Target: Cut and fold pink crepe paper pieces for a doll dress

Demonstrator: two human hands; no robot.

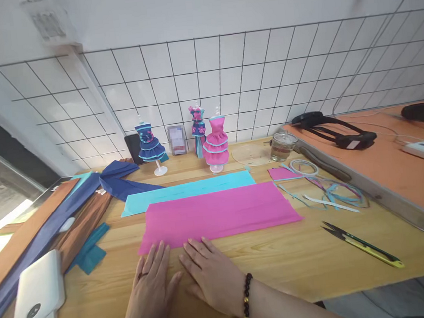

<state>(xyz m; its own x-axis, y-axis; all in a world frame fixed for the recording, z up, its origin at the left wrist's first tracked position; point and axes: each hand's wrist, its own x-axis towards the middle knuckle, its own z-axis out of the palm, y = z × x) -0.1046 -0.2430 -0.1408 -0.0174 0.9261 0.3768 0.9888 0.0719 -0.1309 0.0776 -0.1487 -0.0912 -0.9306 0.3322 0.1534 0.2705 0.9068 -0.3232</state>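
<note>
A wide pink fabric strip (220, 213) lies flat on the wooden table in front of me, overlapping a light-blue strip (188, 192) behind it. My left hand (152, 279) rests flat, its fingertips on the pink strip's near left edge; a ring is on one finger. Beside it my right hand (211, 274) lies palm down, fingertips touching the same near edge, a dark bead bracelet (247, 298) on the wrist. Neither hand grips anything. To the right are yellow-handled thread snips (362, 244), apart from both hands.
Miniature dress forms in blue (151, 147) and pink (216, 143) stand at the back, near a lidded glass jar (283, 145). Brown and navy fabric (84, 194) and a white power bank (39, 293) lie left. Thin cords (341, 194) coil right. A black headset (334, 129) sits on orange.
</note>
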